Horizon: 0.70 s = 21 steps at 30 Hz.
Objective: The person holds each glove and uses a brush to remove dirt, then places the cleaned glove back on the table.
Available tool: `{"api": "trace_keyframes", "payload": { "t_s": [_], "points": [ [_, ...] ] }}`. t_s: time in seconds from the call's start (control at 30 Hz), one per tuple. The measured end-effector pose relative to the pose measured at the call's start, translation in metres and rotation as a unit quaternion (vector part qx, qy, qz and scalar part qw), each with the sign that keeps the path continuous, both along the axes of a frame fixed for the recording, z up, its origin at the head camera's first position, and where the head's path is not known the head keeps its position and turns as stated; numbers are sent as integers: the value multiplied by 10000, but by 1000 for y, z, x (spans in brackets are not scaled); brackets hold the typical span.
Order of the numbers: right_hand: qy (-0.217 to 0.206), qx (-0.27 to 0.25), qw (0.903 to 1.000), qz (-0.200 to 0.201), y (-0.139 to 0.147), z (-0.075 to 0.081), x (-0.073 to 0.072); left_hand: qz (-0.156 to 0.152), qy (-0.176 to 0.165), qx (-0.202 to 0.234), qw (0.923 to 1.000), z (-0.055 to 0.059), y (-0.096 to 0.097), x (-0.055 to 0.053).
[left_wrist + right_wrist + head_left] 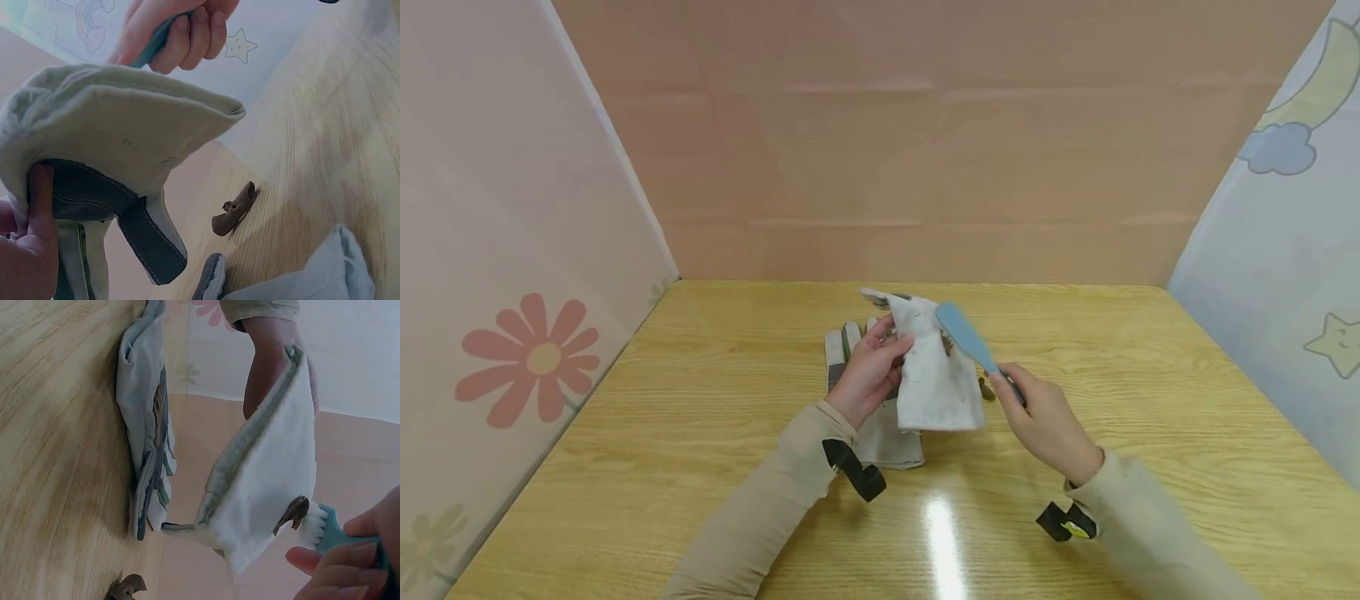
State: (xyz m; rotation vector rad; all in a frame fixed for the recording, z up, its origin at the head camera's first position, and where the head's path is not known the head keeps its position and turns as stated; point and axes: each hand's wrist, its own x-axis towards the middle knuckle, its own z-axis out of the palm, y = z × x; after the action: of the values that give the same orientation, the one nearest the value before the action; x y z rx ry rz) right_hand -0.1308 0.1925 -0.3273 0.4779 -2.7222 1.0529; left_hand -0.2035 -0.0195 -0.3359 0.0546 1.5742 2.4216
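Observation:
My left hand (867, 379) holds up a white work glove (936, 387) with dark grey patches, its cuff hanging downward in the head view. Fingers and thumb grip the glove by its side. In my right hand (1048, 421) is a blue brush (966, 335), gripped by its dark handle. The right wrist view shows its white bristles (312, 528) against the glove's white face, right beside a dark brown curled lump (294, 514) on the cloth. Small dark specks dot the glove in the left wrist view.
A second glove (891, 437) lies on the wooden table (715, 467) under the raised one. Close to it, toward the right, is another brown lump (234, 211) on the tabletop. A brown panel (925, 167) stands along the back, with pale printed walls at both sides.

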Motion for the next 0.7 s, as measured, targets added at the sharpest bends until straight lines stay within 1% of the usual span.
{"api": "trace_keyframes", "payload": {
  "t_s": [0.13, 0.27, 0.47, 0.63, 0.7],
  "points": [
    [-214, 9, 9998, -36, 0, -1, 0, -8, 18, -63, 10000, -1, 0, 0],
    [-256, 20, 9997, -23, 3, -2, 0, 40, -33, -111, 9999, -3, -1, -1],
    [-181, 112, 9998, -44, 7, -3, 0, 64, -47, -61, 10000, -3, -2, -1],
    [35, 44, 9999, -146, 8, -4, 0, 58, -22, 6, 10000, -2, -2, -1],
    [74, -12, 9999, -112, 7, -3, 0, 40, -22, 28, 10000, -1, -2, -1]
  ]
}}
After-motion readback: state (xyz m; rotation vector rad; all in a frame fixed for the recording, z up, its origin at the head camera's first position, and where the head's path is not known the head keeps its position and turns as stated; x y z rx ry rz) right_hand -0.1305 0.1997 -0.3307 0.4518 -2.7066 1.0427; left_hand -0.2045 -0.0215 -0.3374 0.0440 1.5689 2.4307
